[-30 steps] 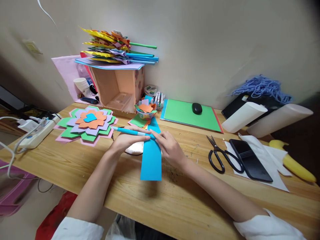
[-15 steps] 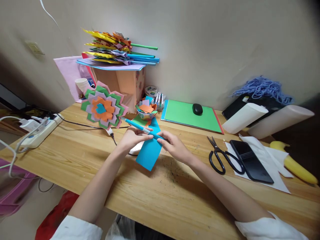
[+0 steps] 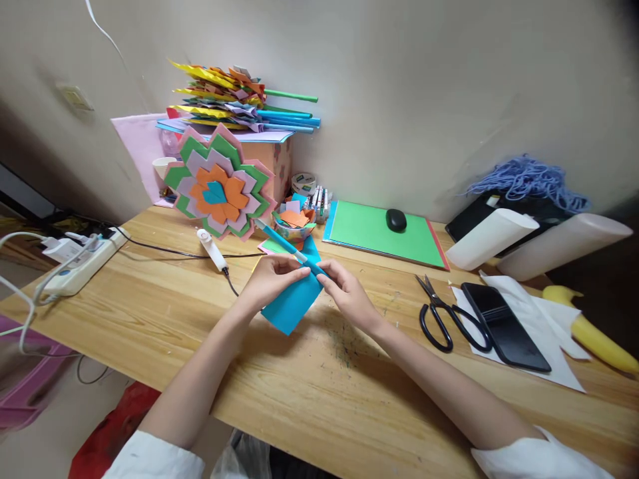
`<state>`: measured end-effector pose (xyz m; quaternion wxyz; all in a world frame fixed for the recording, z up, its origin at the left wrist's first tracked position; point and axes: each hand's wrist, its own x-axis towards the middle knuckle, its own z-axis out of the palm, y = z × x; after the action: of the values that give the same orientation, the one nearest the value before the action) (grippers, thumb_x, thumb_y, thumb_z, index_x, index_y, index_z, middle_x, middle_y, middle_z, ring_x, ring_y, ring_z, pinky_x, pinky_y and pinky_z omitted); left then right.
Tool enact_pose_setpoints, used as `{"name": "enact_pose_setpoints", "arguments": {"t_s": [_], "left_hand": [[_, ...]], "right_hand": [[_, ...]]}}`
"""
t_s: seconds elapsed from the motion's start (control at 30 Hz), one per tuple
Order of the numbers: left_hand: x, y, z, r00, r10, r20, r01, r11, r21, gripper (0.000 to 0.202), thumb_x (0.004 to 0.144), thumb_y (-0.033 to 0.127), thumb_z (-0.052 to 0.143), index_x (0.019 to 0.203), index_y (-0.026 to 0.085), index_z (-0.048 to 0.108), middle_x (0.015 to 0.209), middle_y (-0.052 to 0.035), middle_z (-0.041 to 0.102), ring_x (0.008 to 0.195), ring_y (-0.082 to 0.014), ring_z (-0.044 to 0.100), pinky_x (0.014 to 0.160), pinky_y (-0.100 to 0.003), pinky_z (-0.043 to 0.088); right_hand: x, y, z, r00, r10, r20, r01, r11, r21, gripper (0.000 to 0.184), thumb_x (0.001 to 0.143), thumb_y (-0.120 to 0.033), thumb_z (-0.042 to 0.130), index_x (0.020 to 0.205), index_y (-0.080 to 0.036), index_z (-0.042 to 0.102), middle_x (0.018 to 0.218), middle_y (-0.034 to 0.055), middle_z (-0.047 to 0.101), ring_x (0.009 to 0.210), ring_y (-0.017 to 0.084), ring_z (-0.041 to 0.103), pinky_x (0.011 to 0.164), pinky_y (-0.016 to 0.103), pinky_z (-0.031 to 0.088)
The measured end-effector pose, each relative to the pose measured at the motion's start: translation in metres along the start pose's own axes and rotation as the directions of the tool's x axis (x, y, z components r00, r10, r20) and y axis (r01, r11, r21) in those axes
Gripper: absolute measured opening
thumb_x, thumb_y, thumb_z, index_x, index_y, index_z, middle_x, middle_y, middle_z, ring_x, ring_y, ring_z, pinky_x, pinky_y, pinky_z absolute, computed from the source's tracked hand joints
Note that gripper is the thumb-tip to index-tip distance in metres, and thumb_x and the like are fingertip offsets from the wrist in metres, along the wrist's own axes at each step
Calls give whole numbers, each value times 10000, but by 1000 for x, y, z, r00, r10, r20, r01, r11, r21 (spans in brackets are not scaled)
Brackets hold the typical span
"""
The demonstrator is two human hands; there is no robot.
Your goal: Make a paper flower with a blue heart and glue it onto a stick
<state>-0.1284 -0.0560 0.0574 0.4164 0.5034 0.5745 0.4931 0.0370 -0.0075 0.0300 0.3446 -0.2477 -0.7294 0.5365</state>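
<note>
A layered paper flower (image 3: 227, 193) in pink, green, lilac and orange, with a blue heart at its centre, tilts up on a thin blue paper stem (image 3: 282, 241). My left hand (image 3: 274, 279) pinches the stem and a blue paper strip (image 3: 292, 306) between thumb and fingers. My right hand (image 3: 344, 289) pinches the stem's lower end where the strip crosses it. The strip hangs below the stem toward me, and its far end shows behind the stem. Part of the strip is hidden by my left fingers.
Behind my hands stands a bowl of paper scraps (image 3: 294, 223). A white corded tool (image 3: 212, 249) lies on the left. Scissors (image 3: 439, 316), a phone (image 3: 504, 326) and a mouse (image 3: 396, 220) on green sheets (image 3: 369, 233) are to the right. More paper flowers (image 3: 219, 96) lie stacked on a box.
The flower has swung up and right, its face turned more toward me, uncovering the white corded tool. The stem slopes more steeply, and the strip's near end has shifted left.
</note>
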Motion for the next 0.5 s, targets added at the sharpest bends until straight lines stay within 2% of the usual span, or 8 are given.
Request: {"name": "enact_pose_setpoints", "arguments": {"t_s": [0.17, 0.33, 0.5], "left_hand": [[1, -4, 5, 992, 34, -120, -24, 996, 82, 297, 638, 438, 685, 653, 143, 661, 691, -34, 693, 682, -166, 613, 607, -235, 435], [-1, -5, 7, 993, 71, -93, -71, 997, 5, 278, 652, 415, 684, 674, 139, 656, 724, -43, 704, 685, -171, 625, 609, -237, 451], [-3, -3, 5, 987, 121, -106, -114, 991, 63, 282, 677, 415, 663, 681, 134, 651, 732, -45, 704, 680, -168, 624, 590, -232, 449]], "right_hand": [[-2, 2, 4, 996, -71, -54, 67, 995, -70, 171, 877, -274, 442, 975, -220, 571, 942, 23, 591, 875, 170, 546, 759, 283, 429], [-5, 1, 5, 986, -130, -106, 114, 983, -145, 225, 883, -263, 442, 1057, -256, 585, 1039, 23, 618, 969, 181, 558, 832, 302, 428], [-7, -1, 7, 977, -167, -134, 140, 972, -191, 293, 894, -276, 430, 1142, -284, 587, 1095, 32, 616, 1020, 186, 544, 871, 326, 420]]}}
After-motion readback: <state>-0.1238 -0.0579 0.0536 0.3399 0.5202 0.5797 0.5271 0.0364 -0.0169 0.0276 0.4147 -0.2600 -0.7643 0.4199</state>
